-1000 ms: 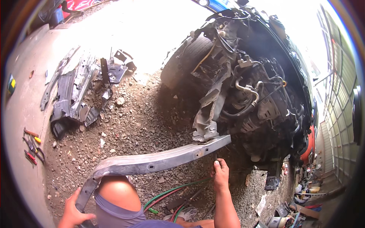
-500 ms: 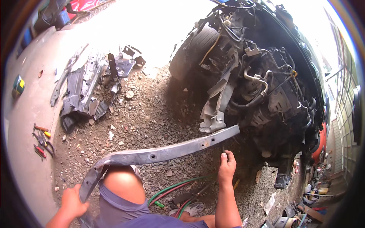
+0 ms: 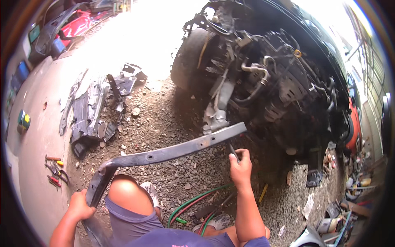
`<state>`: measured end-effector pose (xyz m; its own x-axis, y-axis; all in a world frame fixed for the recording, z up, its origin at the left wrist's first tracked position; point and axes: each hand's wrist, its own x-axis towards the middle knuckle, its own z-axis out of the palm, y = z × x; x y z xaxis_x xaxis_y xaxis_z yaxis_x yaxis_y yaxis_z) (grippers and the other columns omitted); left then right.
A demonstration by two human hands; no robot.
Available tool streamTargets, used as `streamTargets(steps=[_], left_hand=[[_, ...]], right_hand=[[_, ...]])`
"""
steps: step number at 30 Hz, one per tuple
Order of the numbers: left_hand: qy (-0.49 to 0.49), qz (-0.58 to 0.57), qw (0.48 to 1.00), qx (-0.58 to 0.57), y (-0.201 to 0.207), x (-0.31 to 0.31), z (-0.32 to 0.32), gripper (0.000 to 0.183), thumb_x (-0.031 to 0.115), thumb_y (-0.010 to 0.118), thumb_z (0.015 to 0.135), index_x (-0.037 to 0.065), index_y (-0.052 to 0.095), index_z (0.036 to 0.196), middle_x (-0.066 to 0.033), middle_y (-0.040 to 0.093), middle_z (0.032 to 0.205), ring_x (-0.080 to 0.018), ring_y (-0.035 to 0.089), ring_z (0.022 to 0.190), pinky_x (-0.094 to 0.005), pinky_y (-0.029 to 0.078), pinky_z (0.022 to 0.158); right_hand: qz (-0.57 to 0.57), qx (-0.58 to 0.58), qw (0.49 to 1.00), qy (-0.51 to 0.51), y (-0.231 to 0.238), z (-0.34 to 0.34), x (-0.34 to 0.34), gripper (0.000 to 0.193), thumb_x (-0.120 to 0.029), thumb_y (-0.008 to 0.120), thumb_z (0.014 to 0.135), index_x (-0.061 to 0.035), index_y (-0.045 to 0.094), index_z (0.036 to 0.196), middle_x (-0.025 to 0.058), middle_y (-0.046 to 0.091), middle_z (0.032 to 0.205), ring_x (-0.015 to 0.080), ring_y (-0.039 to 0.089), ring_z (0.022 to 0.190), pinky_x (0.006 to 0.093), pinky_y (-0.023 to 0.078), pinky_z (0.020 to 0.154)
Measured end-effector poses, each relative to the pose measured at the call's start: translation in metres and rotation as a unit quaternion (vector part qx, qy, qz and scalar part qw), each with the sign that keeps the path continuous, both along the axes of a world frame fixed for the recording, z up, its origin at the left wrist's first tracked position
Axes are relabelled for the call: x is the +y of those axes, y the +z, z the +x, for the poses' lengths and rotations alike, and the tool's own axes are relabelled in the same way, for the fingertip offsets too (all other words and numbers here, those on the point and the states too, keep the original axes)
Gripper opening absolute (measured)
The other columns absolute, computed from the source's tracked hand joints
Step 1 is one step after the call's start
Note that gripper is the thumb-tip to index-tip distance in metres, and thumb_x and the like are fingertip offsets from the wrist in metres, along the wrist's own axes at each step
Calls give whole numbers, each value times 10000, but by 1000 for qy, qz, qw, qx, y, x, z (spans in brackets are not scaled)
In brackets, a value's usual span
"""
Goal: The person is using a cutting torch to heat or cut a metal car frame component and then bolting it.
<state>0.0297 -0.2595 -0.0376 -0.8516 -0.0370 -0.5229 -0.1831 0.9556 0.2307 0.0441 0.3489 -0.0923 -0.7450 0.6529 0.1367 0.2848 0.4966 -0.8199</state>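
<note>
My left hand (image 3: 82, 204) is closed around the lower left end of a long grey metal beam (image 3: 162, 154), which has holes in it and a sharp bend. From the bend the beam rises to the right, past my bare knee (image 3: 125, 193). Under its far right end, my right hand (image 3: 240, 166) pinches a short dark bar (image 3: 233, 151). Whether that bar is joined to the beam I cannot tell. Just beyond the beam's end hangs a crumpled frame rail (image 3: 217, 117) of the stripped car front (image 3: 284, 82).
Torn metal panels (image 3: 90, 111) lie on the gravel at left. Pliers and screwdrivers (image 3: 55, 171) rest on the concrete strip near a dark green can (image 3: 24, 121). Green and red hoses (image 3: 189, 201) run by my feet. Scrap parts (image 3: 333, 214) are piled at right.
The beam has shifted left and its right end sits higher in view. Both hands have moved with it. More of the dark bar shows in my right hand. The whole view has swung slightly.
</note>
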Motion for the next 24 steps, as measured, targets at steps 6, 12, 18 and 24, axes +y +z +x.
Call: streamTargets(steps=[6, 12, 18, 24], left_hand=[[-38, 39, 998, 19, -10, 6, 2, 499, 170, 854, 689, 7, 760, 1150, -230, 825, 981, -381, 824, 966, -450, 642, 913], [-36, 55, 997, -32, -20, -4, 7, 573, 69, 923, 671, -5, 758, 1215, -136, 840, 1091, -255, 808, 990, -423, 647, 940], [-64, 58, 994, -69, -49, -38, 2, 383, 66, 838, 781, -46, 810, 1146, -157, 834, 1033, -261, 805, 922, -399, 650, 827], [-66, 55, 994, -69, -28, 17, 7, 382, 55, 845, 806, -37, 752, 1166, -134, 792, 989, -260, 775, 827, -398, 639, 717]], right_hand=[[-54, 19, 998, 32, -26, 5, 16, 222, -231, 690, 1086, -12, 711, 1113, 97, 706, 799, 259, 677, 696, 410, 546, 692], [-189, 8, 981, 50, -8, 5, 29, 250, -242, 771, 1031, -33, 656, 1104, 93, 685, 905, 236, 696, 858, 434, 556, 738], [-31, -35, 999, 1, -7, 14, 18, 240, -255, 754, 998, -72, 680, 1135, 208, 745, 1080, 476, 744, 1024, 580, 591, 880], [-95, -38, 995, 7, -11, 27, 35, 259, -275, 766, 1000, -78, 702, 1155, 190, 761, 1052, 443, 767, 1025, 562, 608, 898]])
